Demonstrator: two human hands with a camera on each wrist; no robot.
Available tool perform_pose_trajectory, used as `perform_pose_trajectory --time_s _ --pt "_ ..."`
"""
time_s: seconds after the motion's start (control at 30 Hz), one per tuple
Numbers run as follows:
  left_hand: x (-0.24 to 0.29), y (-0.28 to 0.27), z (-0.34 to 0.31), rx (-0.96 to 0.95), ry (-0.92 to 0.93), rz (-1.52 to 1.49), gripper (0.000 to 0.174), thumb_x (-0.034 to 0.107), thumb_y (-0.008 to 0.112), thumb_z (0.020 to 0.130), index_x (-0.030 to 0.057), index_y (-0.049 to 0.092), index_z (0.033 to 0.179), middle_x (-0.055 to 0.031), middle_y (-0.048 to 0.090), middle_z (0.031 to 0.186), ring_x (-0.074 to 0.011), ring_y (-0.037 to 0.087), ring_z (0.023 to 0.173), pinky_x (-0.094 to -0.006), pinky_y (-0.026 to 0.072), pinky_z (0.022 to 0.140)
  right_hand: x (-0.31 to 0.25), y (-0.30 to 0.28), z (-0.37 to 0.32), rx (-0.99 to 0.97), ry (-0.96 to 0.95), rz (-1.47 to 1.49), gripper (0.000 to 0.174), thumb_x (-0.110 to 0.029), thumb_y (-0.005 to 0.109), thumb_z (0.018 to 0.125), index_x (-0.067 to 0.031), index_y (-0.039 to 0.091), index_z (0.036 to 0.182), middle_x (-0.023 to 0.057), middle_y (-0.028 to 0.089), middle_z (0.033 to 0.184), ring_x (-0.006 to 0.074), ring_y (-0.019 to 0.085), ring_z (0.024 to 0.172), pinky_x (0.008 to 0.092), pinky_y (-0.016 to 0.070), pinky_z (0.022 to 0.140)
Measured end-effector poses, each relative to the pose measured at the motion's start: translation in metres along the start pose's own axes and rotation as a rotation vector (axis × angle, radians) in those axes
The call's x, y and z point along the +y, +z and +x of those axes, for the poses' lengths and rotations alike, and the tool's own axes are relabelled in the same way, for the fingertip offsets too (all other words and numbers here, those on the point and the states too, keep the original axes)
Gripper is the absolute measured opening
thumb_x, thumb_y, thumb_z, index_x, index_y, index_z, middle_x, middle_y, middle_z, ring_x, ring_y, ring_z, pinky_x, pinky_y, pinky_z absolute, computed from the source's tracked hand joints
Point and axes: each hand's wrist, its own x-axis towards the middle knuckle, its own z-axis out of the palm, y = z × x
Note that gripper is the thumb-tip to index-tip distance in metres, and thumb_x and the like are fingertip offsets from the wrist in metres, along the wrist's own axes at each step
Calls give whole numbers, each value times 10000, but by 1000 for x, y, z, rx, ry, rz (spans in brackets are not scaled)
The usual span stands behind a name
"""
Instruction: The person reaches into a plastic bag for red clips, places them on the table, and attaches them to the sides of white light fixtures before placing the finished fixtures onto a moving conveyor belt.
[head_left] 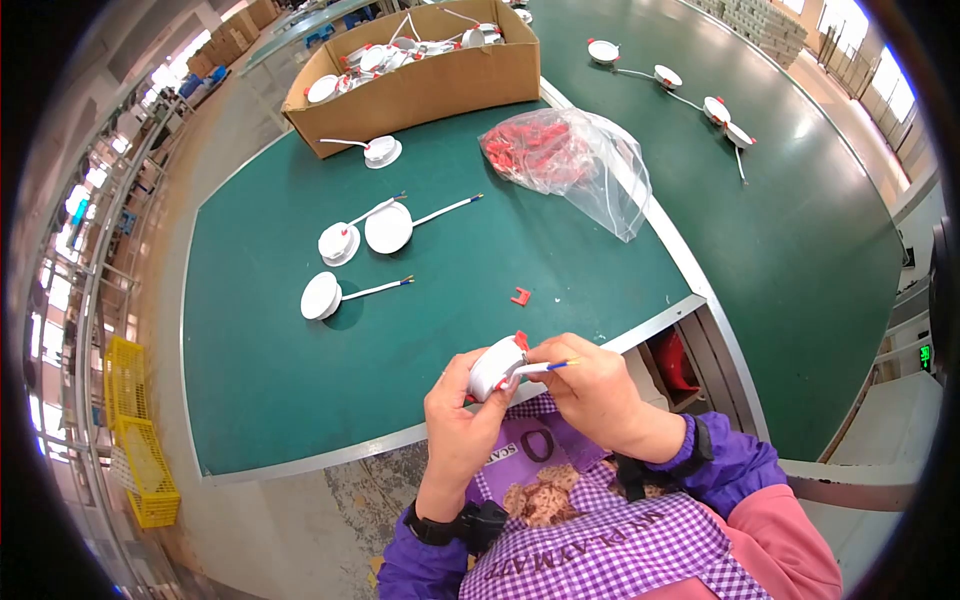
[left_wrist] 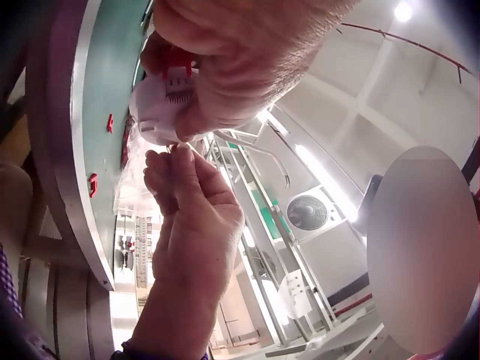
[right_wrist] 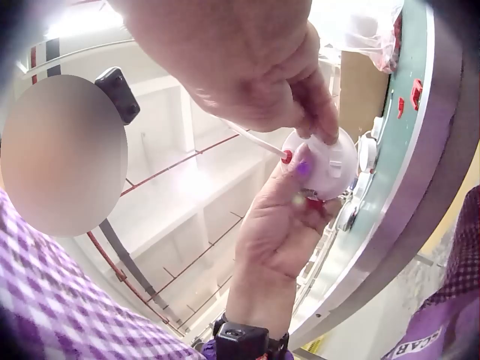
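My left hand (head_left: 463, 425) holds a round white downlight (head_left: 494, 370) at the table's front edge, its thumb across the housing. A white cable (head_left: 540, 368) with bare coloured wire ends sticks out from it toward the right. Red clips show on the downlight, one red clip (head_left: 521, 341) at its upper edge. My right hand (head_left: 600, 395) meets the opposite side of the housing, thumb and fingertips pinched together at its rim in the right wrist view. What lies between those fingertips is mostly hidden. A loose red clip (head_left: 520, 296) rests on the green table (head_left: 440, 340) just beyond the hands.
Several white downlights (head_left: 388, 228) with cables lie at the table's left. Behind them stands a cardboard box (head_left: 430, 95) full of more lamps. A clear plastic bag (head_left: 570, 160) of red clips is at the back right. On the adjoining green surface (head_left: 790, 250) sit more downlights.
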Motion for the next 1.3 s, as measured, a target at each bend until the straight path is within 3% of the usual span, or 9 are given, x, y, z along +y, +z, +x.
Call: perform_pose_trajectory --time_s 0.17,0.27,0.67,0.73,0.9,1.03,1.1,1.13,1.3 --pt "3 -8 12 -106 -2 -18 252 59 681 768 21 610 1006 -7 614 844 -65 534 721 -210 426 620 4 -15 13 10 -43 68 159 -6 646 757 -20 539 874 118 558 781 268 573 610 332 463 540" --pt "12 -14 27 -239 25 -167 257 75 681 772 26 611 1014 4 618 834 -54 521 718 -210 419 622 -8 -30 24 -15 269 327 362 -47 681 753 1 524 1075 127 620 888 163 632 661 272 488 584" --pt "15 8 33 -442 -160 -376 417 136 693 791 -1 525 1147 -34 610 977 -92 551 882 -247 444 753 12 -62 22 -155 497 575 336 -2 625 790 39 537 1113 85 624 899 107 604 724 242 507 635" --pt "11 6 33 -431 24 -47 592 199 707 765 17 453 1267 -115 592 1124 -222 547 1055 -325 422 867 32 -79 12 -25 480 386 310 -43 622 800 22 560 1097 72 616 880 106 597 734 238 497 637" --pt "-15 -15 -14 -521 526 699 503 151 727 677 39 548 1133 -148 554 1164 -325 505 1104 -405 401 912 101 -158 -17 664 454 -294 294 -97 619 832 -9 583 1110 86 630 932 128 599 784 242 484 659" --pt "1 -52 -56 -600 320 669 285 164 734 679 68 643 932 -94 645 846 -265 603 838 -372 459 816 120 -179 -22 895 305 -676 306 -129 622 838 -46 591 1131 67 621 956 115 569 801 249 467 688" --pt "18 -70 -55 -716 51 614 213 171 738 680 82 656 855 -56 618 669 -239 591 680 -346 476 758 112 -160 -12 877 397 -411 275 -115 621 833 -51 606 1100 50 618 972 110 562 822 249 463 681" --pt "26 -77 -47 -723 42 765 240 133 735 671 83 651 890 -83 640 778 -260 604 772 -347 471 771 107 -146 -5 753 362 -340 245 -105 619 832 -43 614 1069 53 621 961 111 567 819 245 464 679" --pt "-3 -114 8 7 235 858 406 22 671 695 30 581 1090 -162 562 1138 -322 529 1058 -385 425 889 78 -92 28 445 232 -126 120 -50 609 809 -4 644 914 78 637 891 133 593 786 255 473 685"
